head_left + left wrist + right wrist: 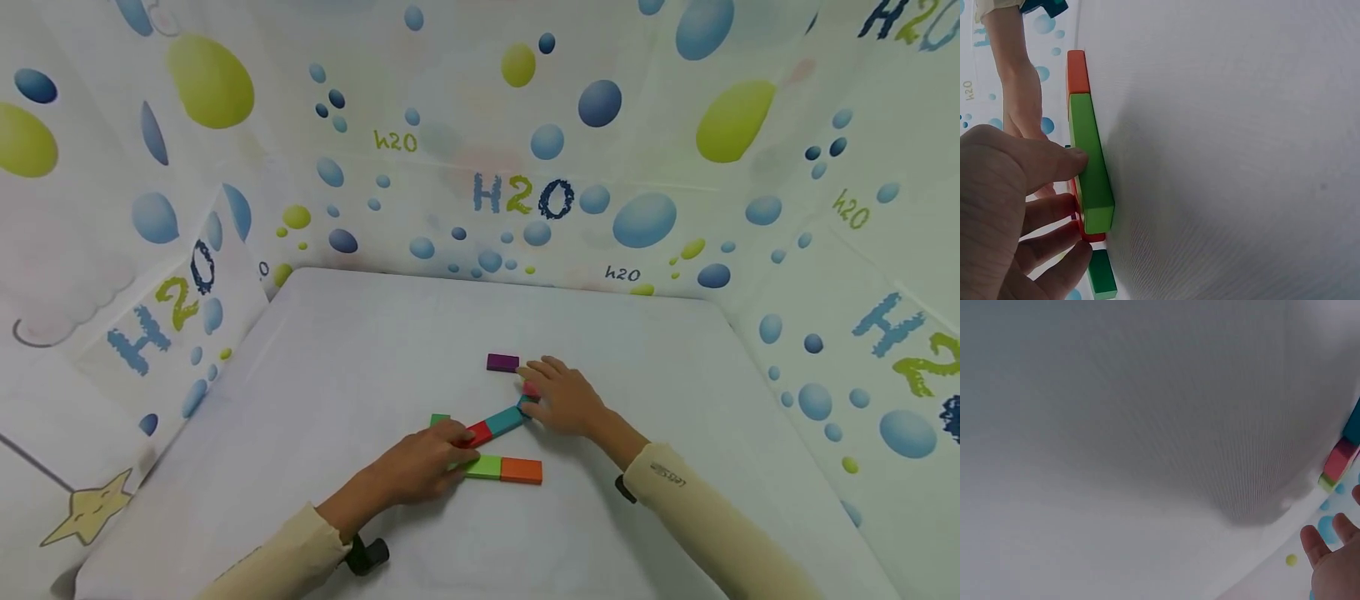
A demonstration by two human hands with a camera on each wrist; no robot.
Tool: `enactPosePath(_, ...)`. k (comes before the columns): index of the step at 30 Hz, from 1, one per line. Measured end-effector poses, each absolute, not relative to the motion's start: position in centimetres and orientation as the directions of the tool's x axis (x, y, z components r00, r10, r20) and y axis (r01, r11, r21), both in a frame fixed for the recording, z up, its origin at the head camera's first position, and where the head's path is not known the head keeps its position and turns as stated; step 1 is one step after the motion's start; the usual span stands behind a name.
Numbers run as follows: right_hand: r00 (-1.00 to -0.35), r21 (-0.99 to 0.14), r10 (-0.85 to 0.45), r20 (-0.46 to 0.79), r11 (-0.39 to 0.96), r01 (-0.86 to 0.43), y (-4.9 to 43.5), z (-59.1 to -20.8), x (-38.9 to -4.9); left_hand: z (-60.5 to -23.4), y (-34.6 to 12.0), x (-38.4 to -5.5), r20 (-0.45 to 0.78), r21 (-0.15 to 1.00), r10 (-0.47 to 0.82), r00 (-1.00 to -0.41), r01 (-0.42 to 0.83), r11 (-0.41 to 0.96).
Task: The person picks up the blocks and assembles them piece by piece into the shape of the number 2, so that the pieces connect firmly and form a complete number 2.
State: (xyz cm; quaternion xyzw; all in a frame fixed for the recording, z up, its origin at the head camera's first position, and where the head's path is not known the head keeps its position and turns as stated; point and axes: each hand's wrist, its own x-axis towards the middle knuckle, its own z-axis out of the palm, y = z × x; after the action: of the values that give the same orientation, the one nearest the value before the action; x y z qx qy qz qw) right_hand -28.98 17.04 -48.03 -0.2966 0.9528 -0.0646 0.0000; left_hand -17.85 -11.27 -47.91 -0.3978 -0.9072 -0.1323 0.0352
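My left hand (420, 462) lies over the near end of a slanting row, its fingers by a red block (478, 434) and its thumb at a light green block (483, 467). An orange block (521, 471) adjoins the green one end to end. A dark green block (1102, 275) is just past the left fingertips. Up the slant run a teal block (504, 420), a blue block (524, 406) and a pink-red block (1339, 461), with a yellow-green block (1327, 482) beyond. My right hand (566, 398) reaches over this far end, fingers spread, partly hiding it.
A purple block (502, 362) lies apart, just left of the right fingertips. All the blocks rest on a white table (360, 350). Walls of printed cloth (450, 108) with drops and lettering stand behind and at both sides.
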Motion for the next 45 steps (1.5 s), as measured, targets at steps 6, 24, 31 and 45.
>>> enactPosePath(6, -0.774, -0.145, -0.630, 0.066, 0.761, -0.632, 17.5, -48.6, -26.8, -48.1, -11.1, -17.9, 0.170, 0.220, 0.704, -0.689, 0.723, 0.655)
enactPosePath(24, -0.652, -0.120, -0.757, 0.052, 0.643, -0.756, 18.0, -48.5, -22.4, -47.9, -10.7, -18.2, 0.132, 0.219, 0.692, -0.709, 0.702, 0.677)
enactPosePath(31, -0.652, -0.111, -0.757, 0.037, 0.645, -0.756, 18.1, -48.6, -22.2, -47.7, -10.5, -18.5, 0.104, 0.256, 0.672, -0.733, 0.673, 0.694)
enactPosePath(45, -0.667, -0.099, -0.744, 0.033, 0.662, -0.743, 18.0, -48.8, -22.2, -46.5, -13.3, -21.4, 0.116, 0.425, 0.526, -0.842, 0.521, 0.740)
